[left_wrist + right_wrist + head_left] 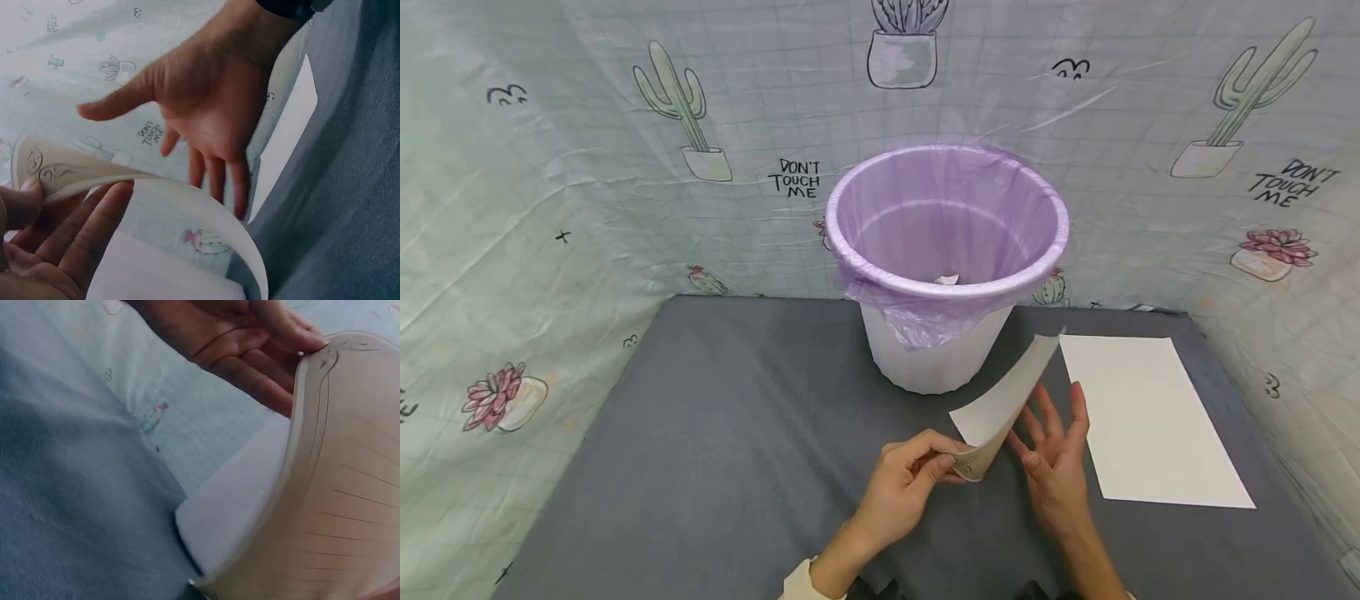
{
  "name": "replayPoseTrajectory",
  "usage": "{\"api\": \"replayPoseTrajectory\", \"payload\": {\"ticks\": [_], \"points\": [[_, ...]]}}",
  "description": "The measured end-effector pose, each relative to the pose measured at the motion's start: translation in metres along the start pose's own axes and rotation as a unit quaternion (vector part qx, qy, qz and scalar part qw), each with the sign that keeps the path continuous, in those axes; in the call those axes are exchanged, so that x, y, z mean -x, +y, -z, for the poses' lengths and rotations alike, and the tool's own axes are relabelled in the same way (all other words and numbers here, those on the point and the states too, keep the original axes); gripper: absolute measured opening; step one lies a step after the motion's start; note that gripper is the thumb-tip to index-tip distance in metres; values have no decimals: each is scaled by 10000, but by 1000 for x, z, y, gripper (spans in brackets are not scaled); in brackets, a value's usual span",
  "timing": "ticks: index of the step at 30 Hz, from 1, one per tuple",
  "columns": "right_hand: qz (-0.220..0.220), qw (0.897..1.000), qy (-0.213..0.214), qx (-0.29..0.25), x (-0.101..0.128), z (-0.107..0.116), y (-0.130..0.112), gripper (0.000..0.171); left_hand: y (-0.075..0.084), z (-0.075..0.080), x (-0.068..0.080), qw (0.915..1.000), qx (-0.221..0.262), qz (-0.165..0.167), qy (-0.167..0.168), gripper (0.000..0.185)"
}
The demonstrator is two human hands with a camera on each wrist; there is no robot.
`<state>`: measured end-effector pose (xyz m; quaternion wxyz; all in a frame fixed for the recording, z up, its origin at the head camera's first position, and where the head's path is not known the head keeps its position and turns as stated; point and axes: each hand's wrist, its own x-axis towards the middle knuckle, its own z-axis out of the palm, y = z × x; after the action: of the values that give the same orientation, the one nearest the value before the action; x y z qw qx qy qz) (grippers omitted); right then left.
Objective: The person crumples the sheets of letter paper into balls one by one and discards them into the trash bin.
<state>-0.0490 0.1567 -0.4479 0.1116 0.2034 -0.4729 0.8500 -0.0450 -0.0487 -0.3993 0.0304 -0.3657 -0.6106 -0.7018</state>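
Note:
My left hand (898,487) pinches one corner of a lined, cream-coloured writing paper (1011,392) between thumb and fingers. The paper arches away toward the bin, its plain pale back up in the head view. In the right wrist view its lined face (350,487) shows ruled lines and a scroll ornament by the left thumb. My right hand (1056,467) is beside the paper's right edge, palm up with fingers extended. The left wrist view has the right hand (209,100) spread behind the paper, fingers pointing down. A blank white sheet (1157,421) lies flat to the right.
Behind the hands stands a white bin (932,354) lined with a purple plastic bag (917,329). A small white scrap (947,280) shows inside it. Grey cloth (737,450) covers the table, and a cactus-printed curtain (595,167) hangs around the back and sides.

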Motion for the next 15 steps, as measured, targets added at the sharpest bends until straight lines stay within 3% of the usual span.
{"api": "replayPoseTrajectory", "payload": {"ticks": [3,9,11,15], "points": [[37,10000,35,-24,1,-3,5,95,-4,-1,3,9998,78,67,-180,16],[-304,9966,-250,-724,3,-14,10,101,-7,-4,6,9929,1097,366,-273,9],[-394,9933,-308,-1039,3,-18,11,100,-6,-6,6,9917,1147,492,-318,10],[-297,9885,-424,-1419,0,-25,10,92,-4,-9,7,9938,656,863,-243,11]]}}
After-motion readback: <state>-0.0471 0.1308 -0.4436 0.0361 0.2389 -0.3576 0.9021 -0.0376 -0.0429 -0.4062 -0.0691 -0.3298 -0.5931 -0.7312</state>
